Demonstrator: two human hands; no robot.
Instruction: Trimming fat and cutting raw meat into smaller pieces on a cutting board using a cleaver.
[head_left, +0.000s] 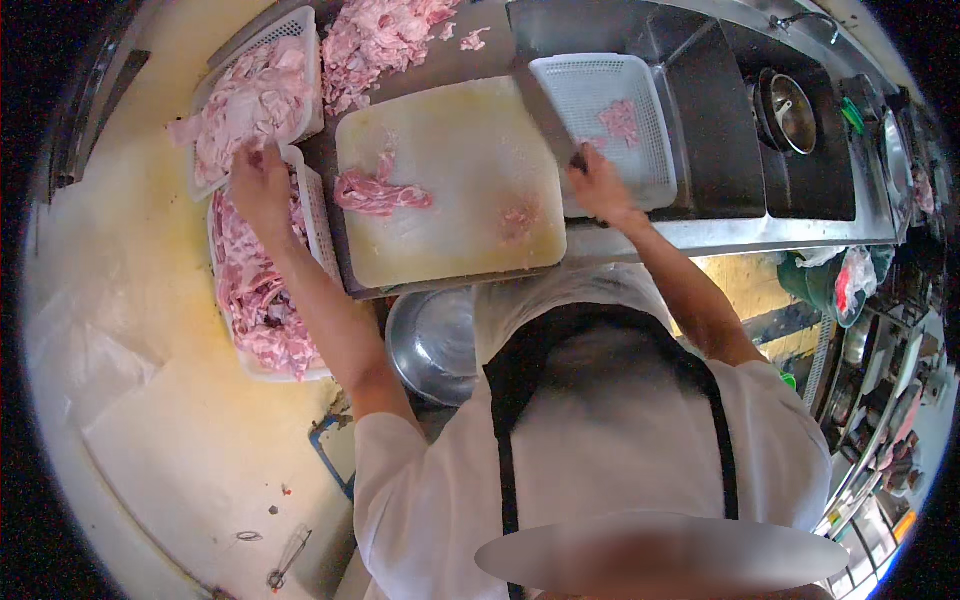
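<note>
My right hand (604, 191) grips the dark handle of a cleaver (544, 105), its blade pointing away from me over the right edge of the cutting board (457, 150). A strip of raw meat (382, 193) lies on the board's left side, and small meat scraps (517, 219) lie near its right edge. My left hand (261, 187) is at the near end of a white basket of pale, fatty meat (259, 90). Its fingers touch the meat there; whether they hold a piece is hidden. Below that wrist stands a second white basket of redder meat strips (262, 292).
A pile of meat trimmings (382, 45) lies beyond the board. At right, a white perforated basket (652, 135) holds a few pink pieces beside a steel sink (705, 120) with a pan (791, 112). A metal bowl (431, 345) sits below the counter edge. A whisk (289, 559) lies at lower left.
</note>
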